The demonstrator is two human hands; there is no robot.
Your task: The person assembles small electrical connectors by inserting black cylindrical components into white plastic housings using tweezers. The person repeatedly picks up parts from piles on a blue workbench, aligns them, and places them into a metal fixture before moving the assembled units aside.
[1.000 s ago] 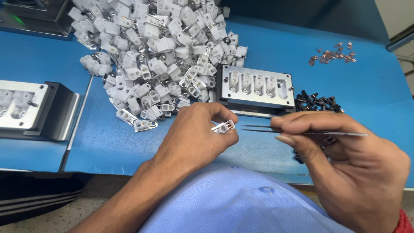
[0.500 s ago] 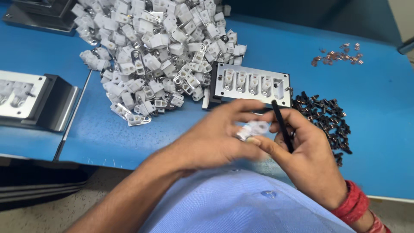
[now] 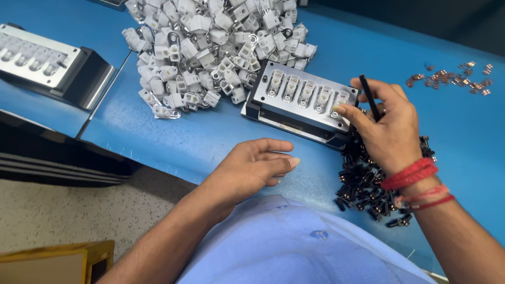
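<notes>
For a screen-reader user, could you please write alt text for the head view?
A right hand holding a thin black tool touches the end slot of a metal jig on a blue table. The left hand rests empty nearby, between a heap of white parts and black parts.

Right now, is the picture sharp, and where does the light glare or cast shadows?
Head view: mostly sharp; bright sheen on the metal fixture block, soft shadow under the left hand, the right hand crisp, and white plastic parts slightly washed out.
</notes>
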